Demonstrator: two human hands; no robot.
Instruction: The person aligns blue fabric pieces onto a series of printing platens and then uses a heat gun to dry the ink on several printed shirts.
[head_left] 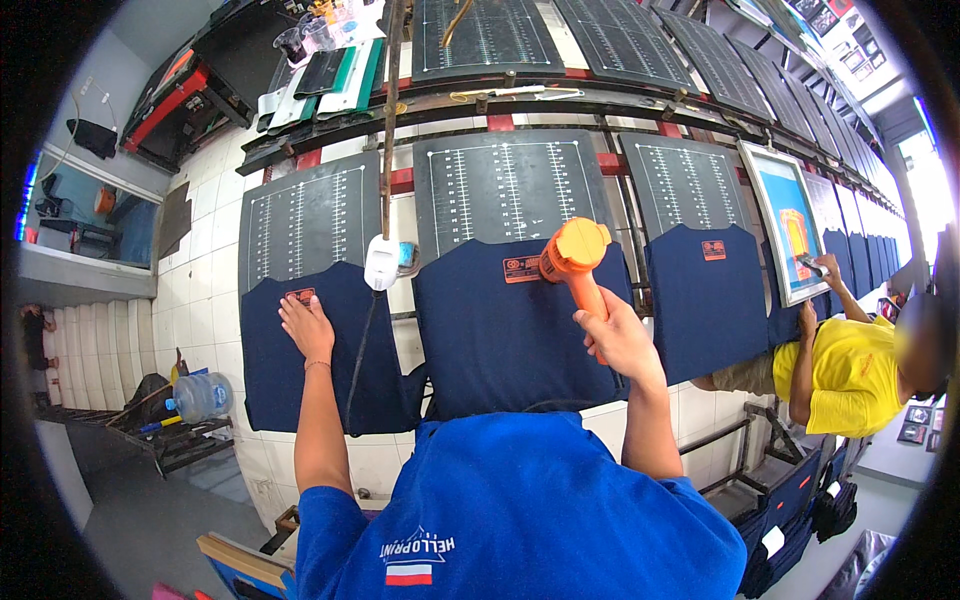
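Observation:
My right hand (622,338) grips an orange hair dryer (580,248) by its handle. Its round head hangs over the middle navy shirt (500,345), right beside a small orange print (521,270). My left hand (308,328) lies with fingers stretched out on the left navy shirt (345,395), partly covering another orange print (301,296). Both shirts are spread over dark boards (490,195) marked with white rulers. Over the gap between these two boards hangs a white power socket (381,262) with a black cable.
A third navy shirt (705,310) lies on the right board. Beyond it, a person in yellow (850,375) handles a framed printing screen (748,165) and a squeegee. Papers and folders (325,85) lie at the far left. A water jug (203,397) rests on a low rack.

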